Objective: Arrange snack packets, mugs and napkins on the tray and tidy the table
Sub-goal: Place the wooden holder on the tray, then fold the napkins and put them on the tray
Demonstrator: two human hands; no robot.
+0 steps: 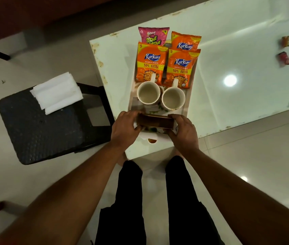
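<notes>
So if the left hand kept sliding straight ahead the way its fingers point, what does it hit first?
Probably the brown box that the left hand already grips; beyond it, likely the left mug, though depth is unclear.

Mugs (pixel 160 97) block tray (pixel 131 103) middle; table (pixel 237 55) right seemingly open.

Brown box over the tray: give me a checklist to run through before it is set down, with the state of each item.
1. Both hands on the brown box: left hand and right hand hold its ends. Ok.
2. Tray space near the box: cannot tell, hands cover it.
3. Two mugs upright, clear of the grip: ok.
4. Four snack packets on tray: ok.
5. Napkins on tray: not ok, they lie on the black stool.
6. Table tidy: not ok, small wrappers remain.
</notes>
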